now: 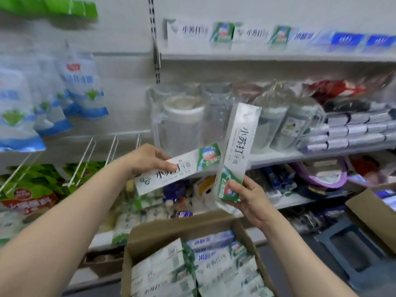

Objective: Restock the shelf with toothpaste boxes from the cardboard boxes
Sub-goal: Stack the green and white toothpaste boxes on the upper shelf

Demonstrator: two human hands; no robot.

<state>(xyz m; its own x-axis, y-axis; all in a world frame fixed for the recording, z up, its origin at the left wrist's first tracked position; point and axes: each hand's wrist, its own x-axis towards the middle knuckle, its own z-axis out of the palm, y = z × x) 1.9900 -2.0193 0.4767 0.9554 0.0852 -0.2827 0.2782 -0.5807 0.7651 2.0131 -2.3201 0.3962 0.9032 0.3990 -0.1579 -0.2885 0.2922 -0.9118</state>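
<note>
My left hand (147,159) grips a white and green toothpaste box (188,166) that lies nearly level, tilted up to the right. My right hand (248,200) holds a second toothpaste box (237,146) by its green lower end, upright and wrapped in clear film. Both are in front of the middle shelf. Below them an open cardboard box (150,230) holds several more toothpaste boxes (192,269). On the top shelf (267,56) stand a few toothpaste boxes (220,32) in a row, white and green ones on the left and blue ones on the right.
Clear plastic jugs (182,123) and wrapped cups fill the middle shelf. Blue and white refill bags (81,82) hang on the left, green bags (32,189) below them. A second cardboard box (372,213) and a dark plastic stool (353,245) are at the right.
</note>
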